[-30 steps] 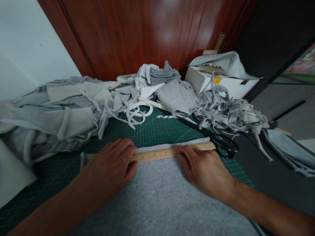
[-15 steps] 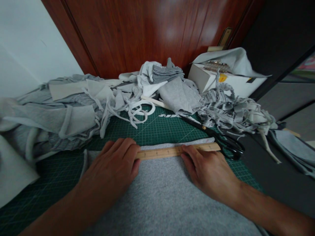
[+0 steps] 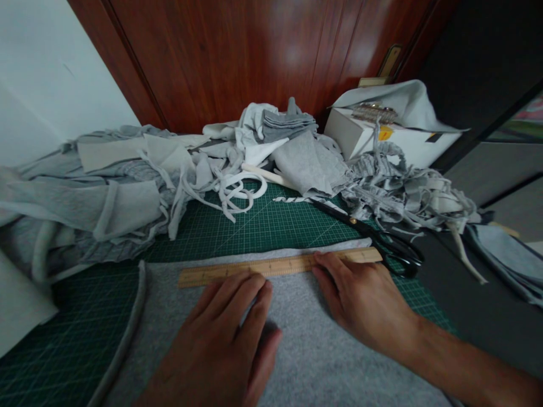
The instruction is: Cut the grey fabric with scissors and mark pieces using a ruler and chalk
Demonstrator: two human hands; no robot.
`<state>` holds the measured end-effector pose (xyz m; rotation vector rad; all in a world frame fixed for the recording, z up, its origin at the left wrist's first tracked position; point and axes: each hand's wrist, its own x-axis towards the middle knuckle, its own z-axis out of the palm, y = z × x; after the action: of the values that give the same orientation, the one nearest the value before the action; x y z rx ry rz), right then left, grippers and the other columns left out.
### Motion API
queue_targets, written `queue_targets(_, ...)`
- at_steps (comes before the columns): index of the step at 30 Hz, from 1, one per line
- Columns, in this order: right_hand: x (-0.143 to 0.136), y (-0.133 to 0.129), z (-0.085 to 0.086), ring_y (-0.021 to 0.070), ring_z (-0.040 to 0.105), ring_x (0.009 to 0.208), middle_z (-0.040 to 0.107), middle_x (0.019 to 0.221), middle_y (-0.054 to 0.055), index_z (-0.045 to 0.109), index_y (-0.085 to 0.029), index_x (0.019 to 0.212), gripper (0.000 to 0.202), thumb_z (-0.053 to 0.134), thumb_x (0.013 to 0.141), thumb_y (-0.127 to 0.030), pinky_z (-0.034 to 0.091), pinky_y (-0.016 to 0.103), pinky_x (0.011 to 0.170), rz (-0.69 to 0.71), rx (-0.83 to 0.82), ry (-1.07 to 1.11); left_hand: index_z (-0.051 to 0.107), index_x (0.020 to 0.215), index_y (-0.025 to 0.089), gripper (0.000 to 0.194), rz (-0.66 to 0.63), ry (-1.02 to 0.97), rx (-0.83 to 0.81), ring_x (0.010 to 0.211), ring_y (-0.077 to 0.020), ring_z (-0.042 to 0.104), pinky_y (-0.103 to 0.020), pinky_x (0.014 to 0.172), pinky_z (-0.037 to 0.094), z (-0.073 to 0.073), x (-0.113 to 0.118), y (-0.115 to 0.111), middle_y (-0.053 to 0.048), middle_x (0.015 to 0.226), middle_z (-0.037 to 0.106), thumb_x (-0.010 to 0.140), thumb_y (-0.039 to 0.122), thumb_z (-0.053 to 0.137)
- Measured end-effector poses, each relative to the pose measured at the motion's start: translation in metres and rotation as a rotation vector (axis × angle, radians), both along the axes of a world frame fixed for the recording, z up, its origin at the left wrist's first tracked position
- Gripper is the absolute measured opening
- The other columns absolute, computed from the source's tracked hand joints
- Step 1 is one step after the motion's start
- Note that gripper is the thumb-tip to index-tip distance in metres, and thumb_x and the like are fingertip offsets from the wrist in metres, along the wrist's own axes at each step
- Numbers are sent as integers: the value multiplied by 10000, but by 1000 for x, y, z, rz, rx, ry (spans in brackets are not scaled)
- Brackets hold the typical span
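A wooden ruler (image 3: 275, 266) lies across a piece of grey fabric (image 3: 292, 333), a little below its far edge. My right hand (image 3: 356, 288) grips the ruler near its right end, thumb and fingers pinched at its near edge. Just below the ruler's middle, my left hand (image 3: 224, 333) is over the fabric with fingers stretched out and thumb apart, holding nothing. Its fingertips come close to the ruler's near edge; whether they touch it I cannot tell. Black-handled scissors (image 3: 360, 226) lie beyond the ruler's right end, blades pointing away to the left.
A green cutting mat (image 3: 203, 226) lies under the fabric. Grey and white cloth scraps (image 3: 119, 203) are heaped at the left and back. Tangled fabric strips (image 3: 394, 186) sit at the right, before a white box (image 3: 352, 135). Behind stands a reddish wooden door (image 3: 237, 56).
My left hand has let go of the ruler and moved back towards me and to the right, uncovering the ruler's left end. My right hand stays on the ruler.
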<state>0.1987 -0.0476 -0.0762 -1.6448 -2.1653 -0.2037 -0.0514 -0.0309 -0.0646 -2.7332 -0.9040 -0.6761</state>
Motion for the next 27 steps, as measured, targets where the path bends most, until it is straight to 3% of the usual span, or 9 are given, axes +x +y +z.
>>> queue_targets(10,-2,1,3,274,734,542,771,726,98,722,-130,1072,330,428,1048,-278,462,368,504,-19,-14,-9,628,1356,106,428,-26,85,47,1309,-300,624,-441,1081,556,-16,-8,0,-135,1399,681,983,298,548)
queue_targets(22,-1,0,2,279,733,512,789,740,114,723,-122,1079,320,447,1048,-281,441,352,463,-32,14,-42,682,1300,78,393,2,60,13,1291,-267,654,-387,1069,589,-7,-4,-8,-136,1377,709,1020,260,475)
queue_targets(27,0,-1,2,282,731,503,771,703,88,721,-123,1064,287,467,1042,-255,452,362,462,-5,30,-33,638,1365,77,428,17,82,-23,1312,-276,637,-413,1077,584,-3,-1,-9,-143,1416,681,1020,262,463)
